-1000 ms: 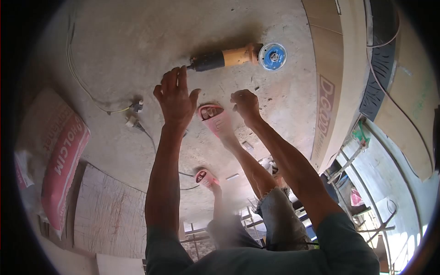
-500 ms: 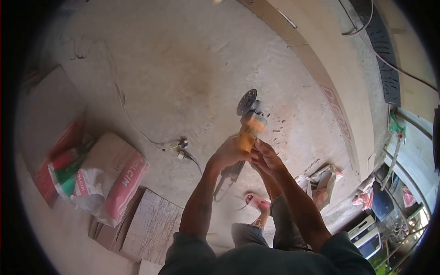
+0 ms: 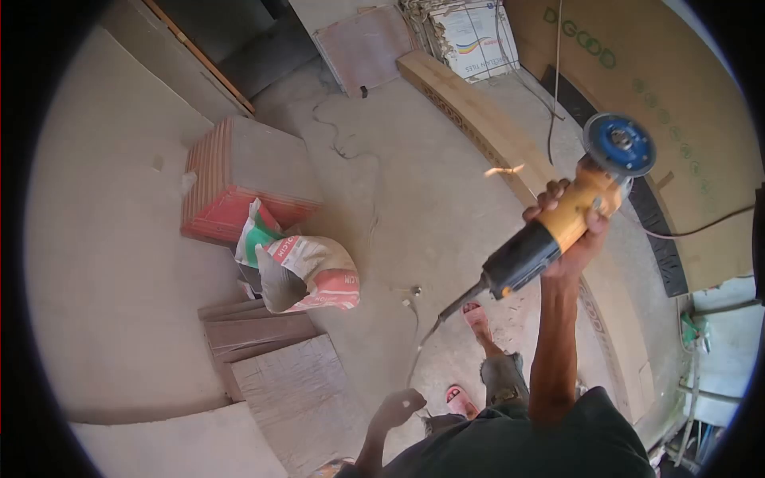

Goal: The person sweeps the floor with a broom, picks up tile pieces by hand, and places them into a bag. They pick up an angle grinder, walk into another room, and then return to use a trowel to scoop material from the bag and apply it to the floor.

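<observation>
An angle grinder [image 3: 570, 219] with an orange and black body is raised at the right, its blue disc [image 3: 620, 144] at the upper end. My right hand [image 3: 575, 227] is wrapped round its orange body, fingers on one side and thumb on the other. The black cord [image 3: 462, 301] runs down from the grinder's rear toward my left hand [image 3: 399, 408]. My left hand is low near my body, fingers curled and thumb meeting them; whatever it may hold is too small to make out.
A Holcim bag [image 3: 331, 275] lies beside stacked boxes [image 3: 263, 171] at the left, with flat boards [image 3: 295, 398] below. A long cardboard box [image 3: 478, 127] crosses the floor at the right. A plug [image 3: 417, 291] lies on the floor near the pink sandals.
The grinder has been lifted up and right in my right hand, its disc now facing the camera. My left hand has let go of it and moved down. The view has shifted.
</observation>
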A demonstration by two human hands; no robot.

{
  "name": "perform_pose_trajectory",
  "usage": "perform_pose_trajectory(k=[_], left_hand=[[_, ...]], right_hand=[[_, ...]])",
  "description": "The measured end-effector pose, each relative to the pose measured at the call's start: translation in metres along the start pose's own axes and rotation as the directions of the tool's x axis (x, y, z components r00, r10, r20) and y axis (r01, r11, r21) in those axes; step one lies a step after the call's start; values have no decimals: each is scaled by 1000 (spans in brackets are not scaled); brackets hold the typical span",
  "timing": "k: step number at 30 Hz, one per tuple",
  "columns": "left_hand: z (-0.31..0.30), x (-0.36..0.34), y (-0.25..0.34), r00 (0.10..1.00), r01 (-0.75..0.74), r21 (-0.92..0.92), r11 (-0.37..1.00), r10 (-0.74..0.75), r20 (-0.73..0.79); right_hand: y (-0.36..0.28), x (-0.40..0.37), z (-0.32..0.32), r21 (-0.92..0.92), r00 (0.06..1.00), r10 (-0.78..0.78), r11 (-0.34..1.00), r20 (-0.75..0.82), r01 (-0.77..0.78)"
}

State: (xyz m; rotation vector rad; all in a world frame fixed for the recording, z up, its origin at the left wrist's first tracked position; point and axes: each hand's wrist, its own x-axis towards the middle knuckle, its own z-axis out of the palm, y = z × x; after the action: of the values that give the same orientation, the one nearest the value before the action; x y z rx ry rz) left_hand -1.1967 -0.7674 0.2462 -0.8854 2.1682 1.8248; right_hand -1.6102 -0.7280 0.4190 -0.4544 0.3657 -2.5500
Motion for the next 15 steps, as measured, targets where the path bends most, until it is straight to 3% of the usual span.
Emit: perform_pose_trajectory(k=[1, 3, 5, 6, 8, 9, 10, 11, 13, 14, 15], left_hand=[[12, -19, -21, 998, 42, 122, 992, -46, 35], [28, -54, -66, 988, 108, 380, 919, -143, 65], [32, -94, -132, 980, 106, -76, 991, -118, -162], [14, -109, -97, 954, 200, 127, 972, -163, -252], [-35, -139, -70, 904, 162, -30, 986, -161, -397], [-61, -154, -55, 862, -358, -488, 796, 80, -500], [-90, -160, 5, 813, -373, -489, 788, 24, -582], [-119, -167, 65, 700, -397, -314, 863, 63, -711], [-178, -168, 157, 469, -490, 84, 868, 344, -814], [-200, -161, 207, 384, -487, 133, 863, 349, -855], [-208, -143, 275, 258, -480, 307, 822, 467, -846]], right_hand=[[-21, 8, 42, 17, 990, -106, 994, 90, 105], [-66, 14, 100, 67, 974, -186, 982, 129, 179], [-107, 20, 141, -201, 894, -445, 871, 63, 448], [-126, 26, 154, -375, 844, -532, 769, 72, 517], [-152, 29, 167, -680, 734, -670, 486, 113, 549], [-159, 24, 169, -797, 757, -634, 371, 157, 476], [-167, 22, 168, -887, 781, -594, 234, 193, 398], [-175, 20, 165, -948, 809, -547, 81, 217, 309], [-178, 21, 135, -962, 919, -291, -134, 266, 236], [-169, 19, 120, -972, 966, -175, -171, 192, 162], [-155, 14, 103, -983, 991, -55, -144, 124, 115]])
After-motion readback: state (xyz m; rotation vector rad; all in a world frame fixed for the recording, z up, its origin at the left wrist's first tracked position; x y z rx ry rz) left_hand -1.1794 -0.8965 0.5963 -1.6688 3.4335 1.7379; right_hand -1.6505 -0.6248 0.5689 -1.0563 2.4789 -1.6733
